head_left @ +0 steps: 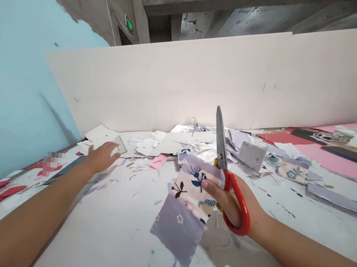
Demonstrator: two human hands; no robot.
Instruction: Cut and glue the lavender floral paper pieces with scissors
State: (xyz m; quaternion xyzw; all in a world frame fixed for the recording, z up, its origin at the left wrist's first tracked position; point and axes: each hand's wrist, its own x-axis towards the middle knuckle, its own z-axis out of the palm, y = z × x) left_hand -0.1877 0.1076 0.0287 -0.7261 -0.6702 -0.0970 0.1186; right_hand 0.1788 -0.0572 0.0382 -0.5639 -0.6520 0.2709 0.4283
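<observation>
My right hand (238, 203) grips red-handled scissors (237, 205), their metal blades pointing up. Its thumb also presses a patterned fabric piece (197, 182), which hangs down: cream with blue and brown plants above, grey-lilac with small white flowers (181, 227) below. My left hand (101, 157) reaches out at the left, its fingers stretched and apart over the white table (101, 231). Just beyond its fingertips lies a small see-through rectangular piece (121, 145); whether they touch it I cannot tell.
Fabric and paper scraps (171, 143) heap along a pale partition (202, 85) at the back. More patterned pieces (293, 171) and a grey-lilac stack (339, 201) lie right. Beyond them are pink sheets (337, 165) and a dark flat board (351, 156). Red scraps (9, 192) lie left.
</observation>
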